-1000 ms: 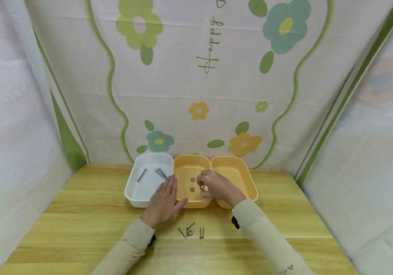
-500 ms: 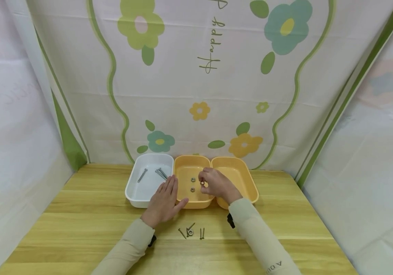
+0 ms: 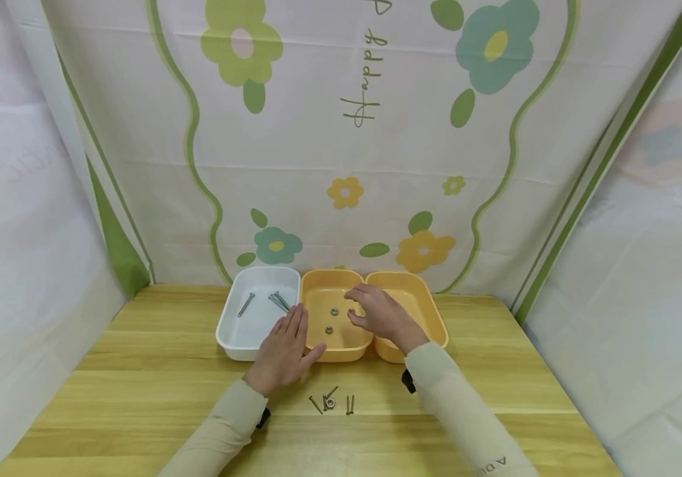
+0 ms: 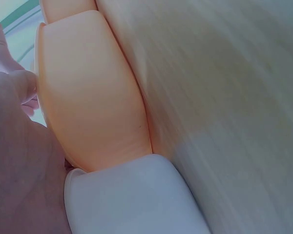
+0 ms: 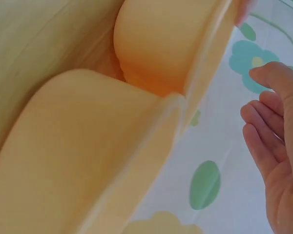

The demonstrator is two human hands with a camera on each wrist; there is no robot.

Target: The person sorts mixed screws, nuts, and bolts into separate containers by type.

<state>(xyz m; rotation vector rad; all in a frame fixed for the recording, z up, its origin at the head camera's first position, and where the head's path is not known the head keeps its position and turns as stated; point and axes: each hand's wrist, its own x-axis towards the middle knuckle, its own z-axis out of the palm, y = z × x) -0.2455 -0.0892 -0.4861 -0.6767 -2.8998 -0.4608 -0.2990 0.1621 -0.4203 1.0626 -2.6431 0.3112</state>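
My left hand [image 3: 284,351] rests with straight fingers over the meeting rims of the white tray [image 3: 236,343] and the middle yellow tray [image 3: 338,356]; its thumb lies at the yellow tray's front rim. Above the right side of that yellow tray, my right hand [image 3: 383,315] has thumb and fingers apart. In the right wrist view, the right hand [image 5: 278,126] holds nothing. A small nut [image 3: 351,311] shows through the gap between its thumb and fingers; whether it lies on the tray floor I cannot tell. Two nuts, one farther back [image 3: 334,311] and one nearer [image 3: 329,330], lie in the yellow tray.
Several long bolts [image 3: 247,305] lie in the white tray. A second yellow tray [image 3: 415,305] adjoins on the right. Several small screws [image 3: 349,405] and one nut [image 3: 331,403] are on the wooden table [image 3: 138,397] in front. A flowered cloth [image 3: 293,146] hangs behind.
My right hand's thumb and fingers have spread, letting go of the nut they pinched. The nearer nut in the yellow tray has shifted slightly left. My left hand stays in place.
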